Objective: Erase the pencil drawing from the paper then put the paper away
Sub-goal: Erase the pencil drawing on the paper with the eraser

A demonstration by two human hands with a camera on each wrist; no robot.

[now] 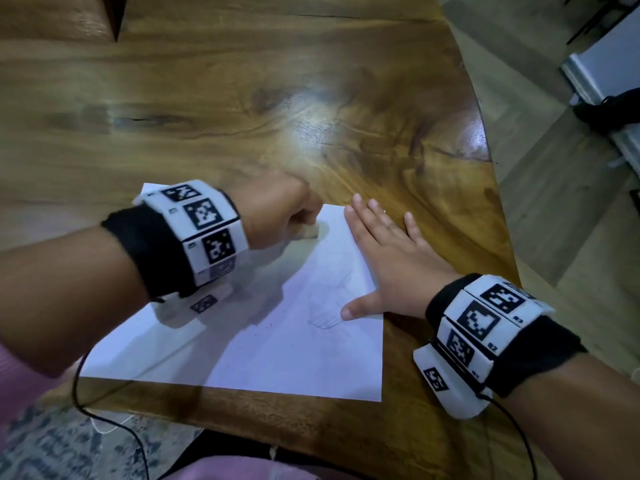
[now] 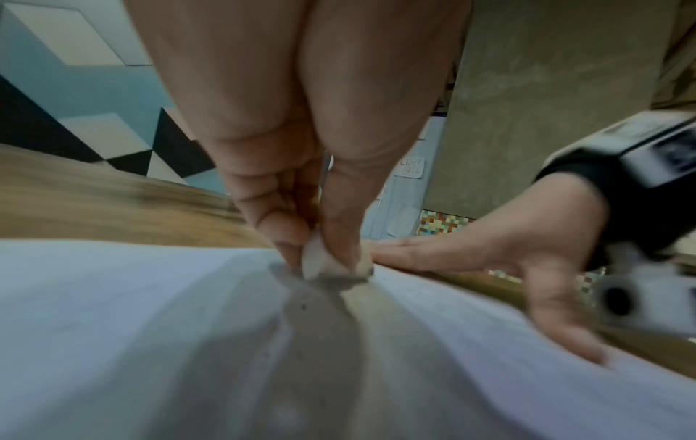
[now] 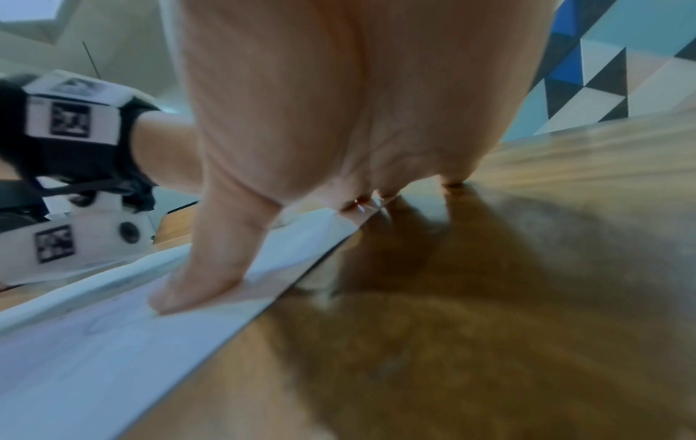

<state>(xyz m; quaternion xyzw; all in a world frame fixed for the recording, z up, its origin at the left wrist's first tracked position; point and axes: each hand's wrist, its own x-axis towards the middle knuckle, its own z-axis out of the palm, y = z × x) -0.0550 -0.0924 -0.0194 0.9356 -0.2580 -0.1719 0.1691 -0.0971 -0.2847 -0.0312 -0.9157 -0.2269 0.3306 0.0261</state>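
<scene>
White paper [image 1: 277, 358] lies flat on the wooden table [image 1: 242, 98], close to the near edge, with one side running just beside the table's right-hand rim. Faint pencil lines [image 1: 325, 317] show on the sheet near its right side, too pale to make out as any shape. At the far end of the sheet the left hand [image 1: 277, 209] is curled into a loose fist, and the left wrist view shows its thumb and fingertips [image 2: 286, 235] pinching a small white eraser [image 2: 316, 259] whose lower end is touching the paper. The eraser is only a pale blur in the head view [image 1: 310, 233]. Beside it, the right hand [image 1: 391, 258] lies flat with straight, slightly spread fingers and grips nothing. Its palm straddles the paper's right edge, so the thumb [image 3: 196, 279] presses on the sheet near the pencil lines while the little finger rests on bare wood. The other fingertips reach the sheet's far right corner. The two hands are near each other but not touching. Both wrists wear black bands carrying white blocks printed with black square markers [image 1: 204, 216], and a thin black cable [image 1: 104, 420] hangs from the left one over the table's near edge. Grey patterned floor [image 1: 52, 445] shows below the table.
</scene>
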